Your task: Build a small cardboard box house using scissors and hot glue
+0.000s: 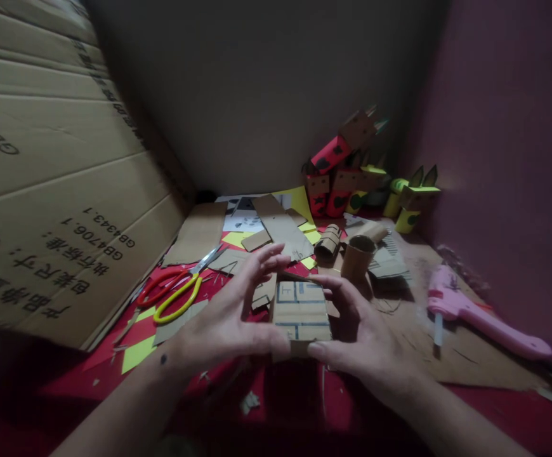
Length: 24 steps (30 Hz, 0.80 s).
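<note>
Between my two hands is a small cardboard box (301, 310) with blue printed lines on its top. My left hand (250, 311) curves round its left side, thumb at the near edge and fingers raised toward the far corner. On the right side, my right hand (352, 320) grips it with the thumb at the near edge and fingers at the far edge. Cardboard tubes (359, 255) stand and lie just beyond my right hand. Scissors (179, 293) with one red and one yellow handle lie left of my left hand.
A large printed carton (66, 178) leans in on the left. A pink glue gun (476, 311) rests on a cardboard sheet (466, 362) at right. Red and yellow paper-tube figures (335, 155) stand at the back. Cardboard pieces (276, 219) and yellow paper scraps (138, 352) litter the red tabletop.
</note>
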{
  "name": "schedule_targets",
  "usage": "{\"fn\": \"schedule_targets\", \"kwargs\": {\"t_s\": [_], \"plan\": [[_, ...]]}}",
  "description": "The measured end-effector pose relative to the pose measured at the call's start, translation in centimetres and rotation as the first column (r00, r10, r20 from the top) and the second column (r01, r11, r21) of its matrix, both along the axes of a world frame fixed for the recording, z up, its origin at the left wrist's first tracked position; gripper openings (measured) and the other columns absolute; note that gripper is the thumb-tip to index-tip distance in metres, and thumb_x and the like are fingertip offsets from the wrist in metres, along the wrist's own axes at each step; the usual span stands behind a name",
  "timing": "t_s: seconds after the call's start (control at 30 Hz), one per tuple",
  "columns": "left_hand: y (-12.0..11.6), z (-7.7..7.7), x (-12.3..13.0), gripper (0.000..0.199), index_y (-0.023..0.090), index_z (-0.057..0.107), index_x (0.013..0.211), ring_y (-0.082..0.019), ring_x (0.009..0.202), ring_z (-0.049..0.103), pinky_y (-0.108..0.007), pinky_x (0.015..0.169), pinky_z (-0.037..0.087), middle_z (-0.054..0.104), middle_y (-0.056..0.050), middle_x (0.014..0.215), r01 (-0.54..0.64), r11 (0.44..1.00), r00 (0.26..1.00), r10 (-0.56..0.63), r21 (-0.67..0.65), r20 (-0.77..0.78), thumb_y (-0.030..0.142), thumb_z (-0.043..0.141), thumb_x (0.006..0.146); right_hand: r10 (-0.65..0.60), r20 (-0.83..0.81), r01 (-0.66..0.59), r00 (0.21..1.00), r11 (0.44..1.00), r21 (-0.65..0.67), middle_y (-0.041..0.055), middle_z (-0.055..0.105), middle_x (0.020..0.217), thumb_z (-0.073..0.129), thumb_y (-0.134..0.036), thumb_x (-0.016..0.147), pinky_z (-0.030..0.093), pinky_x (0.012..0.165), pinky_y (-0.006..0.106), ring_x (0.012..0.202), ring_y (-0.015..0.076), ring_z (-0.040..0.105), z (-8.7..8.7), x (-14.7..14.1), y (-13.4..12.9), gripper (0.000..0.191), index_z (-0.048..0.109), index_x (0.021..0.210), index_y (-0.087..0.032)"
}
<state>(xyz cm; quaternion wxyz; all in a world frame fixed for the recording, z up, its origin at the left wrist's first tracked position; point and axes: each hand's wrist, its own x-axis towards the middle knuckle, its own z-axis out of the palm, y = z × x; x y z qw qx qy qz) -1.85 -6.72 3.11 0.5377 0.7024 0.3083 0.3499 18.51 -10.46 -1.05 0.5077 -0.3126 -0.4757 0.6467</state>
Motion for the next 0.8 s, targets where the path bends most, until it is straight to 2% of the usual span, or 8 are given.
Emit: {"fn": "schedule_targets", "kwargs": {"t_s": [0.07,0.23,0.43,0.6,0.7,0.8], "plan": [[0.1,-0.2,-0.6,0.099,0.034,0.032,0.146,-0.037,0.141,0.027,-0.054,0.114,0.029,0.039,-0.009,0.148,0.04,0.998,0.996,-0.036,0.039,-0.085,0.038,0.087,0.064,0.0,-0.023,0.001,1.0,1.0,0.017,0.0029,0.068,0.107,0.081,-0.015,0.065,0.06,0.077,0.035,0.09,0.0203,0.071,-0.2,0.0,0.1,0.065,0.05,0.12,-0.03],[-0.2,-0.6,-0.6,0.086,0.035,0.033,0.145,-0.032,0.142,0.03,-0.048,0.114,0.033,0.042,-0.006,0.146,0.008,0.997,0.99,0.002,0.076,-0.138,0.031,0.08,0.074,-0.039,-0.057,0.041,0.998,0.999,0.027,0.005,0.06,0.123,0.083,-0.018,0.063,0.06,0.081,0.037,0.094,0.0211,0.071,-0.5,-0.1,0.1,0.065,0.052,0.118,-0.031],[-0.5,-0.5,-0.3,0.076,0.037,0.041,0.14,-0.031,0.141,0.033,-0.047,0.114,0.035,0.042,-0.004,0.148,-0.05,0.996,0.99,0.06,0.079,-0.128,0.03,0.079,0.075,-0.016,-0.078,0.018,0.997,0.999,0.029,0.0046,0.059,0.123,0.084,-0.022,0.064,0.059,0.085,0.04,0.098,0.0222,0.069,-0.5,-0.1,0.1,0.063,0.052,0.118,-0.032],[-0.6,-0.1,-0.1,0.075,0.032,0.043,0.139,-0.032,0.134,0.043,-0.049,0.111,0.038,0.05,-0.008,0.141,-0.076,0.989,0.977,0.099,0.124,-0.186,0.034,0.08,0.073,0.025,-0.118,-0.021,0.993,0.999,0.033,0.005,0.059,0.125,0.086,-0.022,0.063,0.057,0.089,0.044,0.106,0.0257,0.066,-0.5,-0.2,0.5,0.067,0.053,0.12,-0.032],[-0.6,0.0,-0.1,0.076,0.03,0.043,0.139,-0.031,0.13,0.047,-0.047,0.11,0.039,0.051,-0.008,0.139,-0.06,0.977,0.965,0.109,0.203,-0.239,0.037,0.079,0.073,0.006,-0.057,-0.004,0.998,0.999,0.045,0.0051,0.056,0.127,0.087,-0.023,0.06,0.059,0.086,0.043,0.106,0.0262,0.066,-0.2,-0.2,0.8,0.066,0.056,0.118,-0.032],[-0.4,0.3,-0.1,0.074,0.03,0.043,0.138,-0.029,0.127,0.049,-0.045,0.107,0.042,0.052,-0.007,0.137,-0.058,0.978,0.963,0.108,0.202,-0.246,0.039,0.078,0.074,0.005,0.032,-0.007,0.999,0.997,0.075,0.005,0.052,0.13,0.087,-0.024,0.059,0.059,0.086,0.041,0.109,0.0267,0.063,0.5,0.1,1.0,0.065,0.058,0.117,-0.032]]}}
